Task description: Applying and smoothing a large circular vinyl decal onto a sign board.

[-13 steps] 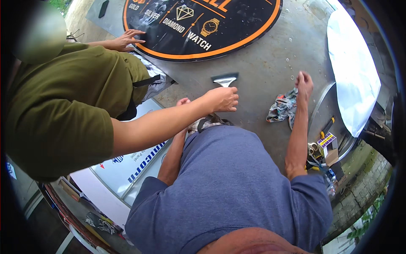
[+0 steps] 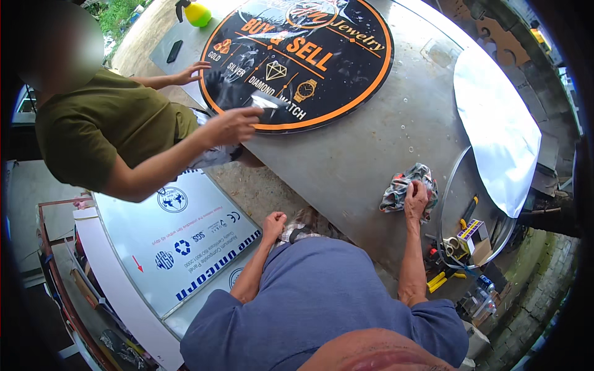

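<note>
A bunched patterned cloth (image 2: 393, 196) lies on the grey metal table (image 2: 346, 167), with the fingers of my right hand (image 2: 416, 201) closed on it. My left hand (image 2: 276, 224) is held near my waist, fingers curled in, with nothing showing in it. Across the table's left edge, a co-worker in an olive shirt (image 2: 93, 133) holds a squeegee (image 2: 265, 100), blurred by motion, over a round black sign (image 2: 346, 80) with an orange rim. The co-worker's other hand (image 2: 190, 73) rests at the sign's left edge.
White sheeting (image 2: 498, 123) lies along the right side, beside a metal ring (image 2: 440, 232). Near it are a yellow-and-black cutter (image 2: 470, 210), a small box (image 2: 479, 238) and yellow-handled pliers (image 2: 440, 281). A large panel (image 2: 207, 232) stands at lower left. A yellow spray bottle (image 2: 198, 15) is at the back.
My right hand has come down onto the cloth. The co-worker's squeegee arm has moved from in front of me left and away, over the sign. The view has shifted.
</note>
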`<state>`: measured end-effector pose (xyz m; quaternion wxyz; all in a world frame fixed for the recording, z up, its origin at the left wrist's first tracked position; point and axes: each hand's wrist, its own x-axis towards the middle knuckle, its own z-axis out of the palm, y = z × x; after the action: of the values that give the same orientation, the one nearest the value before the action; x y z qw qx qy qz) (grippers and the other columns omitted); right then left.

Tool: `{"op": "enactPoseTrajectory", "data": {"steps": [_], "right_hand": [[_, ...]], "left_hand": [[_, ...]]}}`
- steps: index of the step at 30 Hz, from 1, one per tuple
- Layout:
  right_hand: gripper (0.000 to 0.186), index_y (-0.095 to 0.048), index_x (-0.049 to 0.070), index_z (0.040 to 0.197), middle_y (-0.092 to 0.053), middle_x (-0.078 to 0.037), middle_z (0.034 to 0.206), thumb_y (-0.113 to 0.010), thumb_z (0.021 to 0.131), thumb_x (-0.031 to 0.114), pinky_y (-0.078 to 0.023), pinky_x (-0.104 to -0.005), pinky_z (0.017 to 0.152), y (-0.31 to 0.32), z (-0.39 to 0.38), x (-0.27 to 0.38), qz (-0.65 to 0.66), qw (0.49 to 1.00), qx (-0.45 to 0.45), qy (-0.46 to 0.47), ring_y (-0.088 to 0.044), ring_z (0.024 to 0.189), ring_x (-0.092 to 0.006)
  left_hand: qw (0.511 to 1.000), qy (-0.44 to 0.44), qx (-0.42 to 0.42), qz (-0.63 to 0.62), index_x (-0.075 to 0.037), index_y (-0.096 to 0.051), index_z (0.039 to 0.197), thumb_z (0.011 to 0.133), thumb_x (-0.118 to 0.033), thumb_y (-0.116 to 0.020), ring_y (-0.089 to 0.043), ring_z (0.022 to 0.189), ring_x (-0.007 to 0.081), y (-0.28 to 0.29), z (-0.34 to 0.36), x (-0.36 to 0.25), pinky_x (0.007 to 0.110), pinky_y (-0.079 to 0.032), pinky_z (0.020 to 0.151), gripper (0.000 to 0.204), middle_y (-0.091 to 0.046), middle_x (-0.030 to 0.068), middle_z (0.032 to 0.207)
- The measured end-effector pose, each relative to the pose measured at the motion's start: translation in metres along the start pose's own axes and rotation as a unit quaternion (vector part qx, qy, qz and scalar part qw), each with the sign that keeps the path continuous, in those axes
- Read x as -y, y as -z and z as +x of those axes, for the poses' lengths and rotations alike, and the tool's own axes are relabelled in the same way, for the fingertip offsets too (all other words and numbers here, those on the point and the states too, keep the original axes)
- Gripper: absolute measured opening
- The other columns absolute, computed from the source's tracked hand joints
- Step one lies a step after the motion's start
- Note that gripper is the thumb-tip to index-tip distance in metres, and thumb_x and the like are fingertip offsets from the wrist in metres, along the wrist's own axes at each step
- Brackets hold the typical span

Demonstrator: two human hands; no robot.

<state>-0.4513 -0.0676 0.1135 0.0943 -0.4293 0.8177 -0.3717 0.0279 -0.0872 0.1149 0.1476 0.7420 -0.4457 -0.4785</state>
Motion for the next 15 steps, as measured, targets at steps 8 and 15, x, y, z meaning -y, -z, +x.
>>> {"op": "enactPoseTrajectory", "data": {"steps": [8, 15], "right_hand": [[0.013, -0.060, 0.003, 0.102, -0.056, -0.014, 0.094, -0.056, 0.092, 0.009, -0.047, -0.0428, 0.082, -0.012, -0.010, 0.003, -0.088, 0.988, -0.069, 0.106, -0.057, 0.092, -0.0332], [0.019, -0.058, 0.006, 0.108, -0.055, -0.016, 0.098, -0.053, 0.089, 0.006, -0.046, -0.0440, 0.087, -0.019, -0.018, 0.004, -0.136, 0.984, -0.056, 0.105, -0.055, 0.099, -0.0342]], "left_hand": [[0.997, -0.035, 0.034, 0.058, -0.002, -0.070, 0.105, 0.085, -0.026, -0.065, -0.069, 0.078, 0.0201, -0.013, 0.020, 0.008, 0.032, -0.053, 0.072, 0.031, -0.073, 0.0115, 0.090], [0.992, -0.051, 0.050, 0.100, -0.001, -0.069, 0.109, 0.087, -0.024, -0.064, -0.067, 0.070, 0.0168, -0.011, 0.016, 0.043, 0.031, -0.054, 0.058, 0.032, -0.071, 0.0104, 0.090]]}}
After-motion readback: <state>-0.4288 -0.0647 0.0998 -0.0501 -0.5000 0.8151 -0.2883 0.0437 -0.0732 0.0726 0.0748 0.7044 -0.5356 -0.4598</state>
